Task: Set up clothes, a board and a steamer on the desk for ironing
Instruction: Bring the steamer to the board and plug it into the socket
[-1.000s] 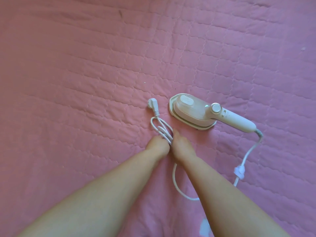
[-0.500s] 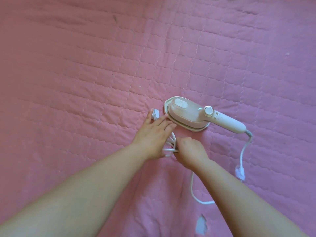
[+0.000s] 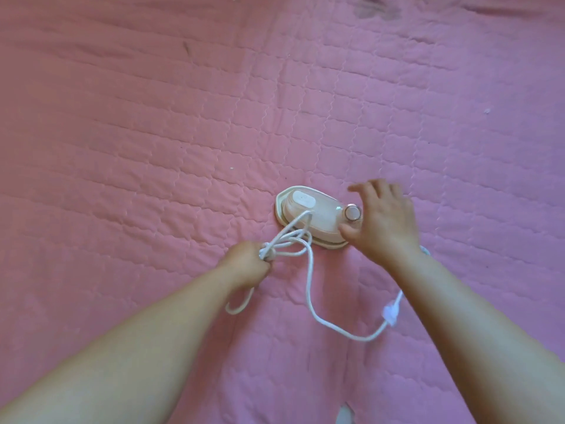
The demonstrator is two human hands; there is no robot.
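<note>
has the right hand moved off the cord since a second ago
Yes. The right hand has left the cord and gone right, over the steamer handle beside the dial, fingers spread. The left hand grips the bunched cord.

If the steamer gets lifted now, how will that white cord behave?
Likely floppy: the cord lies in slack curves on the quilt. The loops the left hand grips should stay bunched; the loose run toward the steamer would probably dangle.
</note>
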